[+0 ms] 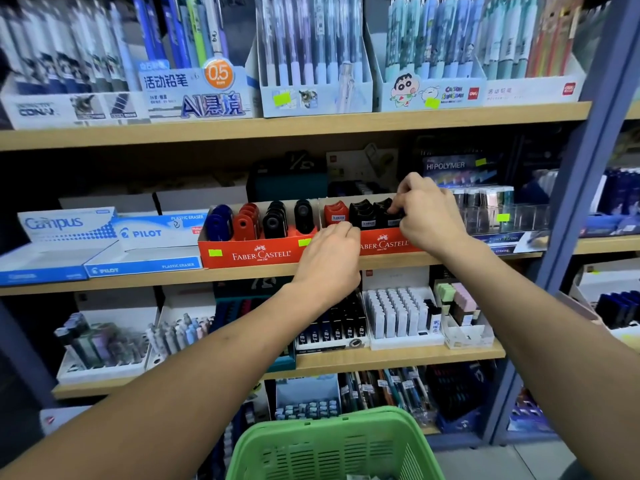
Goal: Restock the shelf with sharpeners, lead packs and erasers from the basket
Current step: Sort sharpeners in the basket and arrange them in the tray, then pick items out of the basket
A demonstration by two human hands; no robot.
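Two red Faber-Castell trays stand side by side on the middle shelf. The left tray (256,254) holds blue, red and black sharpeners. The right tray (384,244) holds a red sharpener (335,213) and black sharpeners (363,212). My right hand (427,211) reaches into the right tray, fingertips pinched on a black sharpener (393,216) at its right end. My left hand (330,258) rests curled against the front edge of the right tray, by the red sharpener; whether it holds anything is hidden. The green basket (332,445) sits below, near the bottom edge.
Pilot eraser boxes (152,237) and a Campus box (65,225) sit left of the trays. Clear lead cases (491,206) stand to the right. Pencil displays fill the top shelf (277,126). Lead packs (398,313) line the shelf below. A blue upright post (581,168) bounds the right side.
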